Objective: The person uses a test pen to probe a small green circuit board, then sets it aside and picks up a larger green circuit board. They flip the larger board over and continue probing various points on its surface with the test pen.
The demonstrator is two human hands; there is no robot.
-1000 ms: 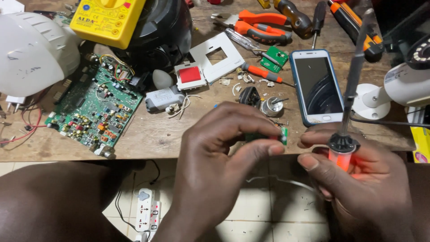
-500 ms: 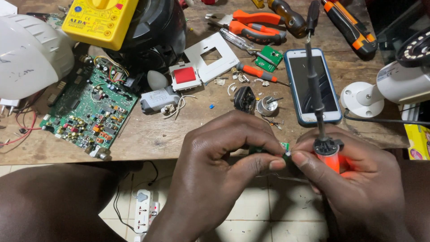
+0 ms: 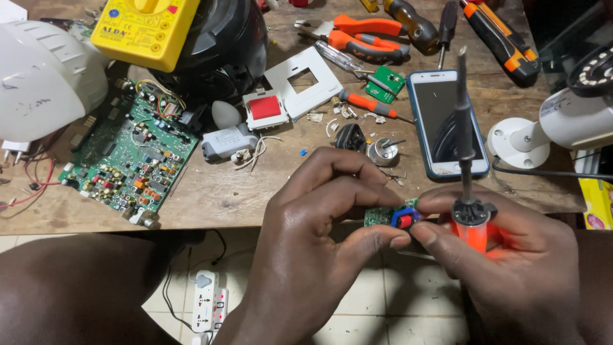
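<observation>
My left hand (image 3: 319, 236) pinches a small green circuit board (image 3: 382, 216) that carries a blue and red part, just below the front edge of the wooden workbench (image 3: 217, 191). My right hand (image 3: 517, 268) grips the orange handle of a soldering iron (image 3: 467, 185), whose dark shaft points straight up in front of a white phone (image 3: 447, 121). The right thumb and forefinger also touch the small board, so both hands meet on it.
A large green circuit board (image 3: 128, 153) lies at the left beside a white lamp dome (image 3: 45, 76) and a yellow multimeter (image 3: 143, 29). Orange-handled pliers (image 3: 364, 32), screwdrivers (image 3: 501, 41), a white switch plate (image 3: 300, 80) and a white camera (image 3: 562, 124) crowd the bench. A power strip (image 3: 207, 306) lies on the floor.
The soldering iron has swung from a rightward tilt to upright and moved left. The hands have closed together, and the small board has turned so its blue and red part shows.
</observation>
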